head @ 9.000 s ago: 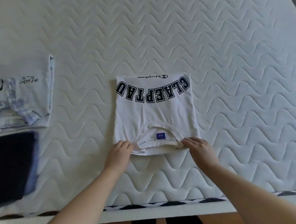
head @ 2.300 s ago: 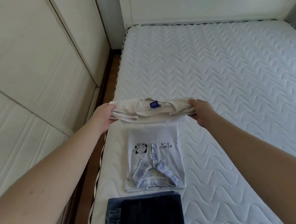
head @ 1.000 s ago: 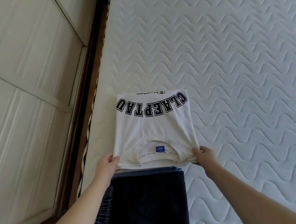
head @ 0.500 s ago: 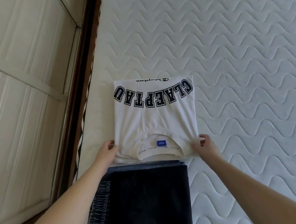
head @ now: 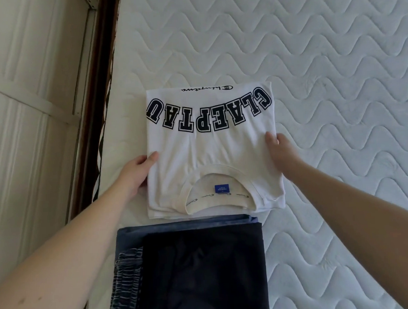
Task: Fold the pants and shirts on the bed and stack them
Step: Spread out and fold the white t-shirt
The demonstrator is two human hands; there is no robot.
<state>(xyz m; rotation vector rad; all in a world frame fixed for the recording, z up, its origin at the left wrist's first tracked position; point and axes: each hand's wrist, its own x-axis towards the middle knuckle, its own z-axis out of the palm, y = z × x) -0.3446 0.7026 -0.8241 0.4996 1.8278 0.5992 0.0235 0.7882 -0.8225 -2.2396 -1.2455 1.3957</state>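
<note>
A folded white shirt [head: 212, 154] with black block letters lies flat on the quilted mattress [head: 336, 76], near its left edge. The collar and its blue label face me. My left hand [head: 135, 174] holds the shirt's left side, thumb on top and fingers tucked under the edge. At the right side my right hand [head: 282, 152] holds it the same way, thumb on the cloth. A stack of folded dark pants [head: 199, 272] lies just in front of the shirt, nearer to me. The light shirt seen earlier is hidden under the white one.
The bed's left edge [head: 108, 145] runs beside a narrow strip of brown floor [head: 94, 112]. Cream wardrobe doors [head: 31, 116] stand close on the left. Bare mattress stretches to the right and beyond the shirt.
The white shirt was carried over and laid on the light shirt. Since half a second ago both hands slid from its near corners up along its sides.
</note>
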